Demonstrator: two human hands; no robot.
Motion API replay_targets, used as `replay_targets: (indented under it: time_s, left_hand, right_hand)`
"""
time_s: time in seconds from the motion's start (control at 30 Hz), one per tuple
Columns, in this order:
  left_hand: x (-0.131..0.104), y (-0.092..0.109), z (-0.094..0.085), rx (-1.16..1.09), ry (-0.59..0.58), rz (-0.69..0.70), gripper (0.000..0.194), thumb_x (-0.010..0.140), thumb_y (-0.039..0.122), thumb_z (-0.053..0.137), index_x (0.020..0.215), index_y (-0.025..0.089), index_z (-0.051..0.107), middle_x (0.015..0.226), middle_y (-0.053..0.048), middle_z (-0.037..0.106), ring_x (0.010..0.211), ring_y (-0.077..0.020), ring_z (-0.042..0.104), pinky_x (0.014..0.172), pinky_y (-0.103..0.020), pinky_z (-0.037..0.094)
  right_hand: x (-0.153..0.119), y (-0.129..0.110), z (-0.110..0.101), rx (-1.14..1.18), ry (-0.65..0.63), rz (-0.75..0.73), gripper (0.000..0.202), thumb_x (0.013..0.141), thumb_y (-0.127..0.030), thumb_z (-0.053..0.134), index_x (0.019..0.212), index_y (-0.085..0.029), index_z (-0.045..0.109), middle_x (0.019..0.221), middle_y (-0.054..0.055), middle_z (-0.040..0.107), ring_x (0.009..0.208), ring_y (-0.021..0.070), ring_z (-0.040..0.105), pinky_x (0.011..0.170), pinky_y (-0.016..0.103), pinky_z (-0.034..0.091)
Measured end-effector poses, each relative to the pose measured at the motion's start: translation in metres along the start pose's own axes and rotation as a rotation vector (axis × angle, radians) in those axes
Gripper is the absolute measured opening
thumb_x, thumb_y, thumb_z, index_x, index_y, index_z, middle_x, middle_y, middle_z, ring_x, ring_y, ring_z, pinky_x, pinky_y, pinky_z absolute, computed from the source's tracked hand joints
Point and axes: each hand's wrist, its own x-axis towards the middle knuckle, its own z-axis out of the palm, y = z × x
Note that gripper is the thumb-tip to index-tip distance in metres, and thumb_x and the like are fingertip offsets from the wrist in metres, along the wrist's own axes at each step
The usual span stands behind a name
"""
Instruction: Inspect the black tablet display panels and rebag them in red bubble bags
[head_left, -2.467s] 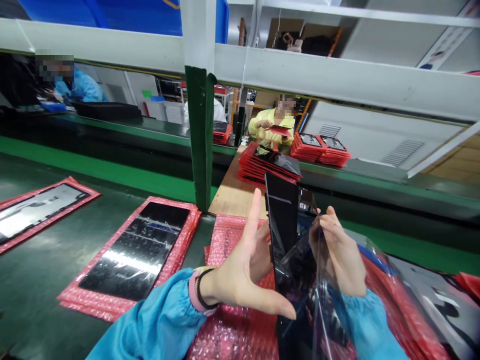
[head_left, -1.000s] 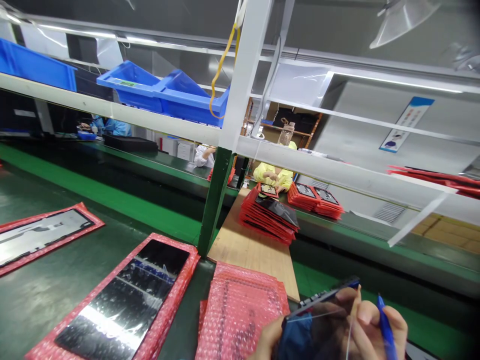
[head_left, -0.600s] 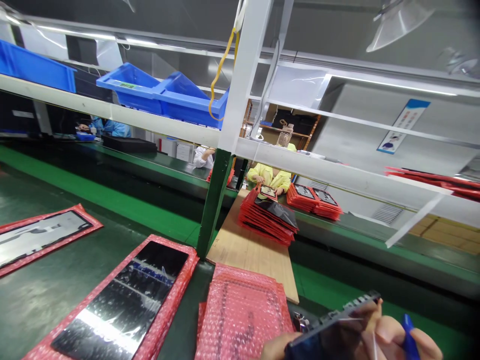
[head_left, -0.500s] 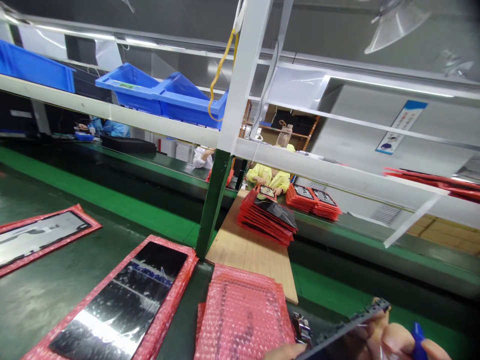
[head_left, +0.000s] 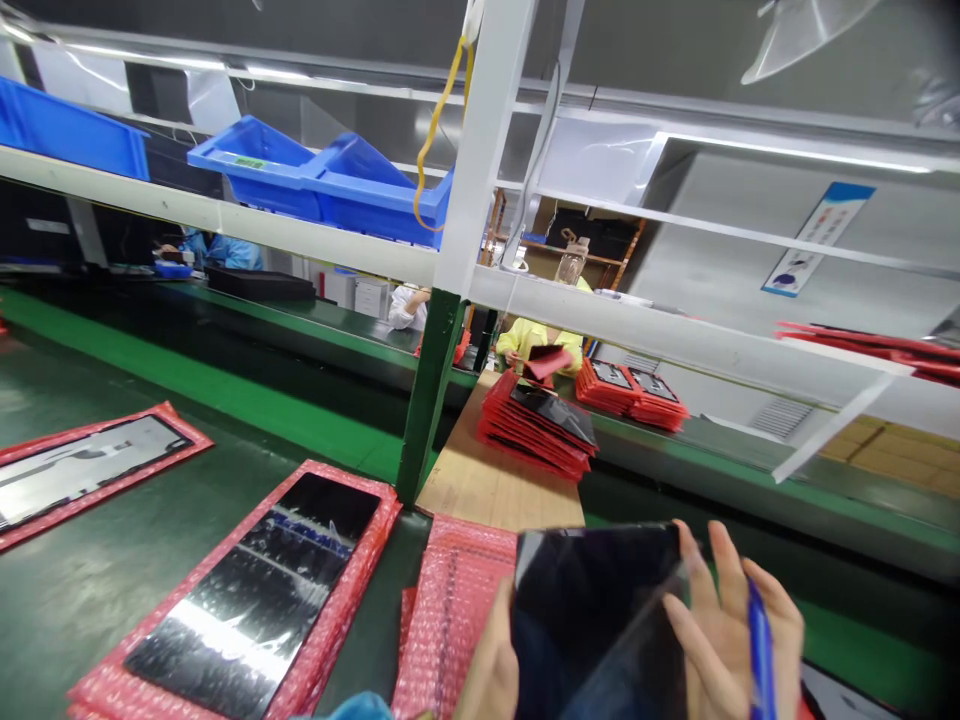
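A dark glossy panel (head_left: pixel 600 625) is raised at the lower right, its broad face toward the camera. My left hand (head_left: pixel 491 660) grips its left edge. At its right edge is my right hand (head_left: pixel 731 625), fingertips on a clear film at the upper corner and a blue pen-like tool (head_left: pixel 760 650) held between the fingers. Behind the panel, red bubble-wrap sleeves (head_left: pixel 450 600) are stacked on the green bench. Left of them, a black glossy screen (head_left: pixel 259 590) lies on red bubble wrap.
Another panel (head_left: pixel 90 465) lies on red wrap at far left. A wooden board (head_left: pixel 480 470) bears a stack of red-wrapped panels (head_left: pixel 536 425). A green post (head_left: pixel 429 400) stands behind the bench. Blue bins (head_left: pixel 322 185) sit on the shelf. A person in yellow (head_left: pixel 536 335) works beyond.
The panel has been lifted and turned to show its broad face. Both hands have come further into view, with the blue tool now more upright. Beyond, the person in yellow has raised a red-wrapped piece.
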Motion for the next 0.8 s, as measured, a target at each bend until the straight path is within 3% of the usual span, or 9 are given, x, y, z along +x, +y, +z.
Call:
replay_targets:
  time_s: [0.07, 0.1, 0.2, 0.27, 0.33, 0.4, 0.57, 0.7, 0.8]
  left_hand:
    - [0.001, -0.001, -0.011, 0.009, 0.062, -0.028, 0.04, 0.092, 0.048, 0.045, 0.124, 0.026, 0.057, 0.131, -0.009, 0.055, 0.118, -0.024, 0.053, 0.098, -0.039, 0.044]
    - [0.0, 0.0, -0.018, 0.012, 0.086, -0.046, 0.047, 0.092, 0.053, 0.04, 0.126, 0.025, 0.056, 0.131, -0.009, 0.056, 0.12, -0.0244, 0.052, 0.099, -0.038, 0.043]
    - [-0.006, 0.003, -0.046, 0.133, 0.211, -0.116, 0.061, 0.089, 0.062, 0.035, 0.132, 0.021, 0.051, 0.129, -0.01, 0.056, 0.113, -0.0262, 0.054, 0.094, -0.039, 0.044]
    - [-0.016, 0.003, -0.069, 0.314, 0.355, -0.175, 0.059, 0.084, 0.058, 0.051, 0.129, 0.02, 0.052, 0.121, -0.01, 0.058, 0.095, -0.0231, 0.058, 0.081, -0.036, 0.047]
    - [-0.029, 0.003, -0.089, 0.409, 0.44, -0.246, 0.052, 0.075, 0.051, 0.066, 0.115, 0.019, 0.058, 0.105, -0.006, 0.059, 0.083, -0.0182, 0.055, 0.068, -0.029, 0.045]
    - [-0.041, 0.002, -0.101, 0.408, 0.442, -0.33, 0.041, 0.069, 0.043, 0.073, 0.099, 0.017, 0.061, 0.092, -0.003, 0.059, 0.078, -0.0154, 0.053, 0.065, -0.026, 0.043]
    - [-0.05, 0.007, -0.091, 0.316, 0.348, -0.503, 0.033, 0.073, 0.046, 0.07, 0.084, 0.017, 0.057, 0.07, 0.003, 0.056, 0.067, -0.0132, 0.055, 0.064, -0.025, 0.041]
    - [-0.042, 0.012, -0.079, 0.329, 0.294, -0.418, 0.034, 0.069, 0.035, 0.077, 0.095, 0.019, 0.061, 0.086, -0.001, 0.065, 0.093, -0.0182, 0.06, 0.088, -0.029, 0.042]
    - [-0.042, 0.016, -0.084, 0.34, 0.312, -0.399, 0.04, 0.064, 0.032, 0.08, 0.098, 0.018, 0.063, 0.095, -0.005, 0.069, 0.099, -0.0236, 0.062, 0.095, -0.034, 0.041]
  right_hand:
    - [-0.003, 0.007, 0.001, -0.049, -0.075, 0.259, 0.048, 0.07, -0.025, 0.077, 0.111, -0.036, 0.054, 0.147, 0.0, 0.045, 0.133, 0.0254, 0.043, 0.109, 0.042, 0.034]
    - [-0.006, 0.013, 0.0, -0.066, -0.095, 0.388, 0.045, 0.07, -0.029, 0.077, 0.108, -0.034, 0.054, 0.145, 0.0, 0.048, 0.135, 0.0254, 0.041, 0.108, 0.04, 0.036]
    - [-0.016, 0.034, -0.009, -0.055, -0.076, 0.665, 0.043, 0.062, -0.036, 0.082, 0.096, -0.031, 0.055, 0.123, 0.0, 0.067, 0.129, 0.0264, 0.049, 0.1, 0.034, 0.043]
    - [-0.023, 0.049, -0.015, -0.029, -0.06, 0.731, 0.042, 0.059, -0.035, 0.083, 0.089, -0.03, 0.055, 0.106, -0.002, 0.073, 0.119, 0.0263, 0.058, 0.094, 0.032, 0.047]
    - [-0.029, 0.061, -0.018, -0.017, -0.083, 0.726, 0.036, 0.058, -0.032, 0.083, 0.081, -0.028, 0.055, 0.097, -0.002, 0.074, 0.111, 0.0265, 0.062, 0.092, 0.033, 0.048]
    - [-0.037, 0.072, -0.017, -0.006, -0.111, 0.718, 0.032, 0.059, -0.031, 0.081, 0.077, -0.026, 0.055, 0.095, 0.0, 0.074, 0.109, 0.0287, 0.063, 0.092, 0.037, 0.048]
    - [-0.066, 0.08, 0.001, 0.025, -0.114, 0.696, 0.031, 0.069, -0.035, 0.075, 0.092, -0.029, 0.055, 0.11, 0.002, 0.071, 0.123, 0.028, 0.054, 0.106, 0.046, 0.038]
    - [-0.088, 0.068, 0.016, -0.013, -0.22, 0.583, 0.033, 0.083, -0.038, 0.062, 0.112, -0.032, 0.047, 0.136, 0.004, 0.057, 0.136, 0.0227, 0.039, 0.113, 0.046, 0.027]
    - [-0.083, 0.065, 0.005, -0.312, -0.407, 0.32, 0.026, 0.09, -0.034, 0.053, 0.115, -0.028, 0.05, 0.134, 0.009, 0.058, 0.128, 0.0248, 0.05, 0.105, 0.044, 0.042]
